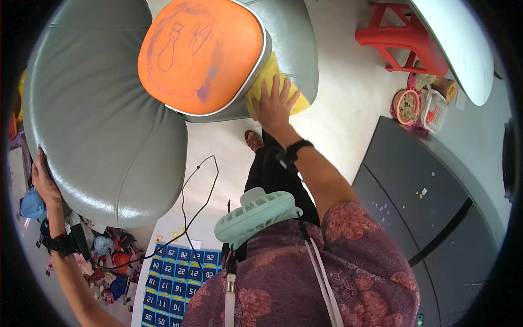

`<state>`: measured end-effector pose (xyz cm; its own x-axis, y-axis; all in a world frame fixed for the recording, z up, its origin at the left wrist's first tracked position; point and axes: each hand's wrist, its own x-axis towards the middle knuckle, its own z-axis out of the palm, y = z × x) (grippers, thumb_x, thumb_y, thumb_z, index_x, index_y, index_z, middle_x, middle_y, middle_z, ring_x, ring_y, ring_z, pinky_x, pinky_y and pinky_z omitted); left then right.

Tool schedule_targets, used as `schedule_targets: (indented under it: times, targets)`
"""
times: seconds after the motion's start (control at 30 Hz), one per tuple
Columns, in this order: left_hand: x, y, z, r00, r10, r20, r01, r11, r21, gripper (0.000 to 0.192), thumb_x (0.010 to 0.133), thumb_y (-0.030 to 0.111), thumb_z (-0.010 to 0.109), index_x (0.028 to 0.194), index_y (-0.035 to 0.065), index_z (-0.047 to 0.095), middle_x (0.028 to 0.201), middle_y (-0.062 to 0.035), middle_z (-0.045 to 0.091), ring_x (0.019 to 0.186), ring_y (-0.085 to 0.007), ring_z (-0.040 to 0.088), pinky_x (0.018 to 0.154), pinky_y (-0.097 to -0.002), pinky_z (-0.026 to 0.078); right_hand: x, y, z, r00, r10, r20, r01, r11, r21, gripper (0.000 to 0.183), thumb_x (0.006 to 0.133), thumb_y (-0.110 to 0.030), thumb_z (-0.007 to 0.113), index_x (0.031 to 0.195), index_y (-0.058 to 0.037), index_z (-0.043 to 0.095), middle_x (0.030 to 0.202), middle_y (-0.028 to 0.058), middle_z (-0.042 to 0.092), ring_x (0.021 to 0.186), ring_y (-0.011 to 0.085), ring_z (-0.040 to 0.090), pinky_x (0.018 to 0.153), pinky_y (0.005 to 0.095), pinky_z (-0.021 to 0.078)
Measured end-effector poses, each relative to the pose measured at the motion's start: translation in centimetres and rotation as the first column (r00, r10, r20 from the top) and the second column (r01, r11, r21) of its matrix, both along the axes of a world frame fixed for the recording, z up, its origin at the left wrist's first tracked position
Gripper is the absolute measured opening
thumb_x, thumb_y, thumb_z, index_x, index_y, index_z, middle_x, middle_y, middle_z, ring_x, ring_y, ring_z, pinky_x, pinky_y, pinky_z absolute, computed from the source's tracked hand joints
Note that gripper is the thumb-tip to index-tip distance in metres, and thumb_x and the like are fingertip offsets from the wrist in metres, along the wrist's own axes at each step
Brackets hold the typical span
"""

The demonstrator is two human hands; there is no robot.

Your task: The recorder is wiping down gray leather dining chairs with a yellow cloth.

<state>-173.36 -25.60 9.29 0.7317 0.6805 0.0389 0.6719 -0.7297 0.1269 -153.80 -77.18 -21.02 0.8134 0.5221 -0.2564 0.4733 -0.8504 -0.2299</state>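
A grey leather-look chair (102, 102) fills the upper left, its broad padded back nearest my left side. My left hand (44, 182) lies along the outer edge of that back; whether its fingers curl around the edge is hidden. On the chair's seat (298, 61) sits a padded piece with an orange top (204, 53), white piping and grey sides. Pen drawings and purple smudges mark the orange surface. Under my right hand (276, 106), a yellow cloth (300, 102) is pressed against the grey side and the seat's front corner. The fingers are spread over the cloth.
A mint-green portable fan (257, 216) hangs at my front. A black cable (204, 204) loops beside a blue numbered sheet (171, 269). Toys (110, 261) are heaped lower left. At right are a red plastic stool (404, 41), baskets (433, 110) and a dark cabinet (408, 175).
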Motion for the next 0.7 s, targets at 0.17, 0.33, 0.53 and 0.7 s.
schedule_targets:
  times: [0.17, 0.33, 0.53, 0.7]
  targets:
    - [2.0, -2.4, -0.5, 0.959, 0.245, 0.145, -0.207, 0.949, -0.238, 0.046, 0.092, 0.034, 0.044, 0.119, -0.0024, 0.052, 0.113, -0.0127, 0.057, 0.103, -0.0190, 0.054, 0.090, -0.0270, 0.040, 1.3, -1.8, -2.0, 0.997, -0.055, 0.052, 0.054, 0.999, 0.007, 0.061, 0.081, -0.038, 0.054, 0.132, -0.0103, 0.034, 0.140, 0.0161, 0.026, 0.128, 0.0393, 0.020, 0.097, 0.0654, 0.0149]
    - [0.2, 0.0, -0.2, 0.988, 0.104, 0.111, -0.086, 0.985, -0.151, 0.038, 0.094, 0.025, 0.041, 0.123, 0.0016, 0.050, 0.114, -0.0131, 0.054, 0.104, -0.0200, 0.054, 0.089, -0.0275, 0.042, 11.0, -0.6, -4.3, 0.972, -0.166, 0.167, 0.173, 0.984, -0.029, 0.058, 0.089, -0.043, 0.040, 0.135, -0.0105, 0.029, 0.141, 0.0161, 0.023, 0.129, 0.0392, 0.017, 0.099, 0.0632, 0.0141]
    - [-0.5, 0.8, 0.1, 0.996, -0.087, -0.026, 0.086, 0.996, -0.013, 0.036, 0.094, 0.022, 0.040, 0.124, 0.0044, 0.050, 0.111, -0.0125, 0.054, 0.103, -0.0191, 0.054, 0.088, -0.0278, 0.043, 13.9, 0.2, -5.0, 0.916, -0.391, 0.090, 0.380, 0.918, 0.115, 0.062, 0.087, -0.042, 0.042, 0.136, -0.0069, 0.027, 0.139, 0.0217, 0.022, 0.128, 0.0416, 0.018, 0.100, 0.0625, 0.0138]
    - [-0.3, 0.2, 0.7, 0.924, -0.306, -0.228, 0.355, 0.908, 0.223, 0.038, 0.093, 0.029, 0.045, 0.119, 0.0023, 0.054, 0.107, -0.0091, 0.057, 0.096, -0.0155, 0.055, 0.085, -0.0255, 0.042, 4.2, 0.5, -2.2, 0.954, -0.248, 0.169, 0.258, 0.966, -0.037, 0.065, 0.080, -0.036, 0.056, 0.131, -0.0030, 0.032, 0.135, 0.0234, 0.028, 0.124, 0.0445, 0.022, 0.098, 0.0625, 0.0169]
